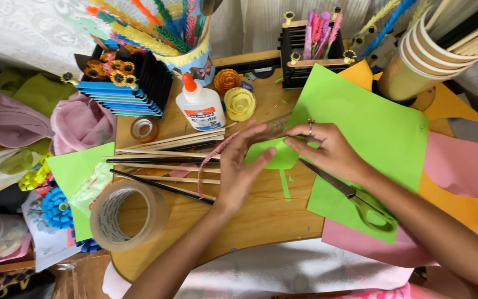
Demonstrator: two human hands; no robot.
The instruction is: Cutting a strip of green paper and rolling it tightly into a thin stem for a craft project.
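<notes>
Both my hands meet over a small rounded piece of green paper (279, 155) on a wooden table (250, 221). My left hand (240, 166) lies flat with its fingers spread, the fingertips resting on the piece's left side. My right hand (330, 150), a ring on one finger, pinches the piece's upper right edge. Under my right wrist lie scissors (355, 199) with green handles, on a big green paper sheet (372, 127). A pink fuzzy wire (211, 158) curves beside my left thumb.
Wooden and black sticks (167, 160) lie left of my hands, with a large clear tape roll (128, 213), a small tape roll (144, 129) and a white glue bottle (200, 105). Pink (460, 166) and orange (460, 207) sheets lie right. Paper cups (421, 61) and paper-flower holders stand behind.
</notes>
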